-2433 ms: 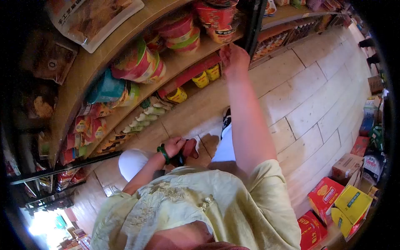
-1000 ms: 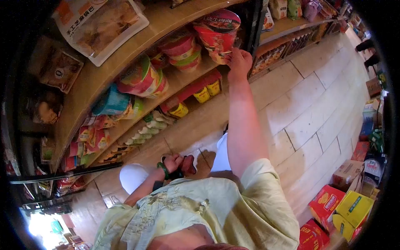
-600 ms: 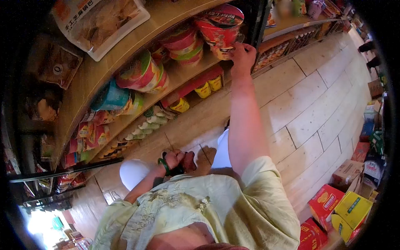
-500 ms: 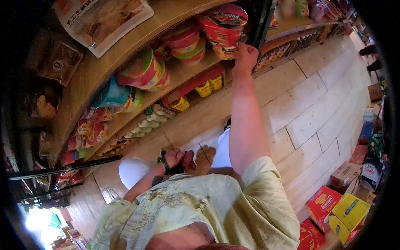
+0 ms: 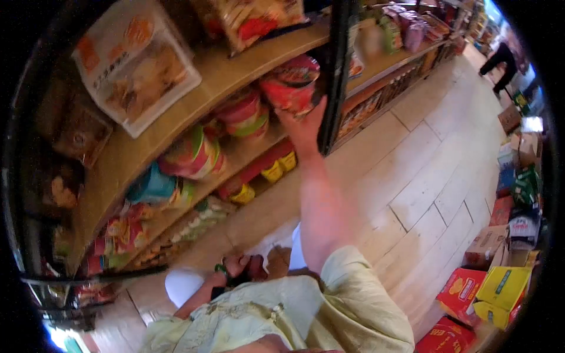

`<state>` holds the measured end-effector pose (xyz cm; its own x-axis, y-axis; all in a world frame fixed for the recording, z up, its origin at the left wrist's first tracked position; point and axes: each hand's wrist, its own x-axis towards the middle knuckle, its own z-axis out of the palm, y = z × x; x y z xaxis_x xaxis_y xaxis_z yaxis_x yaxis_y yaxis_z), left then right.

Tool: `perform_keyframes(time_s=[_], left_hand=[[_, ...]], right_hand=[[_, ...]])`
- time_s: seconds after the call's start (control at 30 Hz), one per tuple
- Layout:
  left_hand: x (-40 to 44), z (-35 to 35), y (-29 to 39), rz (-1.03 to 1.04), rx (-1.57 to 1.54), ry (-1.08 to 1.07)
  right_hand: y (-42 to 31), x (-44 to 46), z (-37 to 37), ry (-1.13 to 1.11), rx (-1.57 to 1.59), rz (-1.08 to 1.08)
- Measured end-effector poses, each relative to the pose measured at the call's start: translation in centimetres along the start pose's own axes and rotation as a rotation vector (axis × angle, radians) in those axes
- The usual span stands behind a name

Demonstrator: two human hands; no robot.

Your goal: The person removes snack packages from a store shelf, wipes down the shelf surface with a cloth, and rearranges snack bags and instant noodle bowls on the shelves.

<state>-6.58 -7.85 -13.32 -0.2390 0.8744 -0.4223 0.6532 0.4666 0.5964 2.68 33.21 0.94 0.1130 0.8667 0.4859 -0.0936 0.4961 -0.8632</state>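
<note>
My right hand [image 5: 303,129] reaches up to the shelf, its thumb and fingers around the lower part of a red instant noodle cup [image 5: 290,88]. The cup stands slightly tilted in view beside a black shelf post. Pink-and-green noodle cups [image 5: 241,112] sit to its left. Down by my lap, my left hand [image 5: 235,265] is curled, with a green bangle [image 5: 221,269] at the wrist. Against its fingers lies a dark reddish-brown thing [image 5: 257,266] whose kind I cannot make out.
A wooden shelf [image 5: 229,73] holds bagged snacks [image 5: 138,70] above and a blue tub [image 5: 153,185] below. The black post [image 5: 336,76] rises right of my hand. Boxes, red [image 5: 462,291] and yellow [image 5: 503,288], line the right side. A person [image 5: 503,62] stands far off.
My right hand has shifted from the cup's lower right side to beneath it, fingers spread around its base. The view has turned, and a distant person shows more fully. My left hand stays low.
</note>
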Motion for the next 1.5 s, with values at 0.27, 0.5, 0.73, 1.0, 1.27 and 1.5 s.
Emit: perform_keyframes(time_s=[0.27,0.5,0.73,1.0,1.27,1.5], left_hand=[[1.4,-2.2,1.9,-0.064,0.073,-0.048],[2.4,-1.4,3.4,0.026,0.254,-0.197],[3.8,-1.4,-0.7,0.04,0.161,-0.159],[9.8,-9.3,12.7,0.078,-0.055,0.03],[19.6,-12.9,21.6,0.378,-0.171,0.29],[23.2,-13.9,24.5,0.49,-0.255,0.278]], right_hand=[[-0.1,-0.6,0.1,0.082,-0.274,0.085],[-2.4,0.1,-1.9,-0.019,-0.132,0.181],[-1.8,-0.8,-2.6,-0.119,-0.304,0.171],[-0.4,3.0,-5.3,-0.509,-0.342,0.159],[1.2,6.5,-5.5,-0.636,0.484,0.605],[2.6,6.6,-2.0,-0.488,0.341,0.519]])
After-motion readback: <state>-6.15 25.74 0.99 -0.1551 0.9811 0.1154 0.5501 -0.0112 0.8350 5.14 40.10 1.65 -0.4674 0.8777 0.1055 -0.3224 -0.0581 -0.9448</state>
